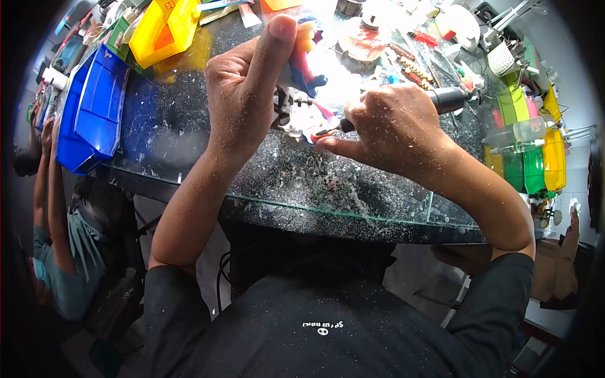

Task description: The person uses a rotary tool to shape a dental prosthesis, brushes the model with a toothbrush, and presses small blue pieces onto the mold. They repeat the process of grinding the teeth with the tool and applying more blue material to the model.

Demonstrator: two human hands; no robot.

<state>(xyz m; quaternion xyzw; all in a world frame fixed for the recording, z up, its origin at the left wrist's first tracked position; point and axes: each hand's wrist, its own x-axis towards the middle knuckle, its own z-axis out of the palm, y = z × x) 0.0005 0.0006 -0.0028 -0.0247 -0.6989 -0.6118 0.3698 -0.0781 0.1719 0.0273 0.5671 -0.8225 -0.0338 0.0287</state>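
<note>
My left hand is wrapped around a hinged dental articulator, thumb pointing up. Its raised part carries a pink and blue denture piece with pale teeth along the top. Lower down is a white, pink and blue dental model, partly washed out by bright light. In my right hand is a rotary handpiece, its black body passing under my curled fingers. The narrow tip reaches right to the lower model, where my right thumb also lies. White dust coats both hands.
Shavings cover the dark tabletop. Blue bin and yellow bin stand at left; green and yellow bins at right. Several small tools and a round stained dish lie behind. Another person sits at left.
</note>
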